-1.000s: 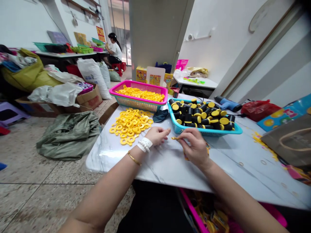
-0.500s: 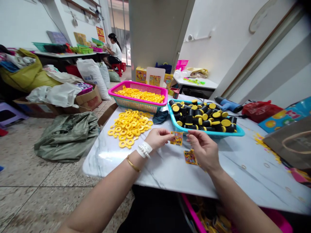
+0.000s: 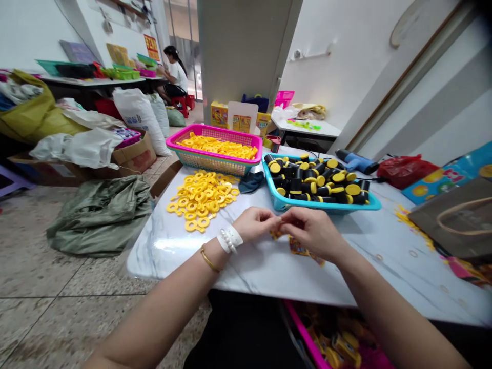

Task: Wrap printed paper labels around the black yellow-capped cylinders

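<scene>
My left hand, with a white beaded bracelet and a gold bangle at the wrist, is closed in a pinch on a small yellow printed sticker. My right hand meets it fingertip to fingertip, pinching at the same piece, which the fingers mostly hide. Under the right palm shows a strip of similar colourful printed pieces; whether that hand holds it or it lies on the table, I cannot tell. Just beyond the hands stands a blue basket full of black cylinders with yellow caps.
Loose yellow ring-shaped pieces are heaped on the marbled table, before a pink-rimmed basket of more. A dark cloth lies between the baskets. At right are a blue heat-gun-like tool and a paper bag. A person sits far back.
My right hand has moved left and its fingertips now touch those of my left hand at the sticker. The sticker, plainly visible before, is now largely covered. The view has shifted slightly.
</scene>
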A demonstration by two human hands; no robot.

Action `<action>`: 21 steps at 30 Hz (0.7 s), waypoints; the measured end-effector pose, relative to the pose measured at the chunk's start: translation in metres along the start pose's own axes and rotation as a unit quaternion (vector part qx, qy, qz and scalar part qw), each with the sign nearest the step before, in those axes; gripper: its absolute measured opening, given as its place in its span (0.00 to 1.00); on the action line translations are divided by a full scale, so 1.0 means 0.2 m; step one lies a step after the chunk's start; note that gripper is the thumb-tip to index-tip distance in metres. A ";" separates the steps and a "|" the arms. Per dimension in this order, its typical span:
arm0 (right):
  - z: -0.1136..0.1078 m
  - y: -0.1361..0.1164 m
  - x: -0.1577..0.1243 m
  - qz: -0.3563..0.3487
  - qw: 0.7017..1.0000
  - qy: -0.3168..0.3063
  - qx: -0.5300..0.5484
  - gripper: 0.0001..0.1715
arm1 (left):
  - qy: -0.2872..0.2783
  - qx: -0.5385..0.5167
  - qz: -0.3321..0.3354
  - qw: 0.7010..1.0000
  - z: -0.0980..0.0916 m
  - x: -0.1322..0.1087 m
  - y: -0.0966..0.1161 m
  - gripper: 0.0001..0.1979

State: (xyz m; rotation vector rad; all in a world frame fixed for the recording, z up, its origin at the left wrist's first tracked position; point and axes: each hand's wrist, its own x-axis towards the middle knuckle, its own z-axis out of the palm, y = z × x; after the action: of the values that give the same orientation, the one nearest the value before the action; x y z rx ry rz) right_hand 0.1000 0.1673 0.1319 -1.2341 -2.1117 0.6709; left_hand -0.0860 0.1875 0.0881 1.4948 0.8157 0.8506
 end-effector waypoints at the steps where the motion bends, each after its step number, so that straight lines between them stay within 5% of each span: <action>1: 0.02 0.00 0.00 0.029 0.997 0.051 0.052 0.03 | 0.003 -0.031 -0.006 0.999 0.00 0.00 0.00 0.20; 3: 0.08 0.02 0.00 0.089 0.970 0.149 0.171 0.09 | 0.000 -0.087 -0.015 0.996 0.01 0.00 0.01 0.24; 5: 0.13 0.05 -0.02 0.142 0.938 0.175 0.263 0.16 | 0.003 -0.123 -0.008 0.992 0.00 0.01 0.00 0.25; 8: 0.15 0.07 -0.06 0.185 0.923 0.112 0.318 0.22 | 0.025 -0.109 -0.001 0.994 0.00 0.01 -0.01 0.20; 12: 0.12 0.08 -0.09 0.160 0.956 0.006 0.247 0.21 | 0.017 0.009 -0.026 0.999 -0.01 0.01 -0.02 0.13; 18: 0.14 0.08 -0.04 0.104 0.973 0.160 0.132 0.26 | 0.258 0.075 0.073 0.960 0.03 -0.02 0.05 0.16; 21: 0.17 0.07 -0.03 0.089 0.966 0.188 0.153 0.25 | 0.259 0.050 0.096 0.960 0.07 -0.06 0.08 0.17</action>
State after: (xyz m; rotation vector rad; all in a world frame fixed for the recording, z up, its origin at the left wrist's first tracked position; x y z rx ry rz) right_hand 0.0861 0.1641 0.0985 -1.2692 -1.5366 0.7421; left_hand -0.0800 0.1696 0.1028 1.4721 1.1187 1.3994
